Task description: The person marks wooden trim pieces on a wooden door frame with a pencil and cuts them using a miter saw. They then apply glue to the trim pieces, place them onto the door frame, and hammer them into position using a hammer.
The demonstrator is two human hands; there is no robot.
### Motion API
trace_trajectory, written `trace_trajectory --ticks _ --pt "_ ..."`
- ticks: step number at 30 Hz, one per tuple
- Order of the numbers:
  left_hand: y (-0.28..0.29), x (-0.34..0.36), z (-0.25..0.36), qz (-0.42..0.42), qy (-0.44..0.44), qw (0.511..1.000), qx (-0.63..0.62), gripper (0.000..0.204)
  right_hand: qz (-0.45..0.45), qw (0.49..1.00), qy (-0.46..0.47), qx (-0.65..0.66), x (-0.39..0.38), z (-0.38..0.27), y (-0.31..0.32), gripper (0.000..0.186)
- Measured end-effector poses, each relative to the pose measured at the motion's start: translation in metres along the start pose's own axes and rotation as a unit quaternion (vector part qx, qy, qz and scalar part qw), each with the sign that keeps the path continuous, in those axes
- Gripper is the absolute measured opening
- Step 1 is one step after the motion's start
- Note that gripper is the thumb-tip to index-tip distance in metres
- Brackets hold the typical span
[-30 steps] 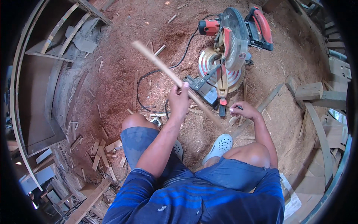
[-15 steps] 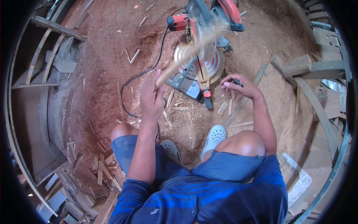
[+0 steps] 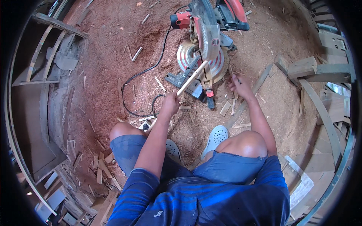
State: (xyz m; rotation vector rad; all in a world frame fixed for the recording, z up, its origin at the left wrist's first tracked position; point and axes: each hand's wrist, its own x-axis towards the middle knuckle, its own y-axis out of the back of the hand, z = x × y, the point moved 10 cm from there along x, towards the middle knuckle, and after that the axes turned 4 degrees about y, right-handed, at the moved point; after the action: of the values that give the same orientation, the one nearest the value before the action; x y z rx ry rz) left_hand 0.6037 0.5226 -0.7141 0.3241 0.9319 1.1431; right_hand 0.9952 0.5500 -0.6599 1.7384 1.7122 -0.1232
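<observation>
My left hand [image 3: 170,104] is closed round a thin wooden strip [image 3: 191,80]. The strip slants up to the right, its far end over the base of a red and black miter saw [image 3: 205,41]. Its other end passes behind my forearm toward my left knee. Right of the saw's front handle, my right hand [image 3: 241,87] has its fingers curled round a small dark pen [image 3: 239,80], mostly hidden by them. The saw's blade guard is raised above its round turntable [image 3: 223,64] with red and white rings.
A black cable [image 3: 130,83] loops over the sawdust-covered ground [image 3: 109,64] left of the saw. Offcuts [image 3: 103,168] lie about, several heaped by my left knee. Wooden frames [image 3: 32,81] stand at left; timber blocks [image 3: 301,67] and a curved plank [image 3: 320,105] are at right.
My left hand has come lower and rightward, bringing the strip down over the saw's base. My right hand has shifted slightly, its pen now less visible.
</observation>
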Motion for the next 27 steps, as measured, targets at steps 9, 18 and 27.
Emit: trace_trajectory --ticks 9,18,27 --pt "-0.016 0.021 -0.028 0.064 0.151 0.978 -0.131 0.053 0.052 0.987 0.023 -0.151 -0.023 0.016 0.032 0.063" --pt "-0.024 0.029 -0.024 0.021 0.245 0.965 -0.091 0.068 0.152 0.929 0.305 -0.147 -0.038 -0.269 0.104 0.043" --pt "-0.031 0.036 -0.03 0.031 0.218 0.958 -0.184 0.052 0.181 0.965 0.103 -0.16 0.14 -0.371 0.116 0.066"
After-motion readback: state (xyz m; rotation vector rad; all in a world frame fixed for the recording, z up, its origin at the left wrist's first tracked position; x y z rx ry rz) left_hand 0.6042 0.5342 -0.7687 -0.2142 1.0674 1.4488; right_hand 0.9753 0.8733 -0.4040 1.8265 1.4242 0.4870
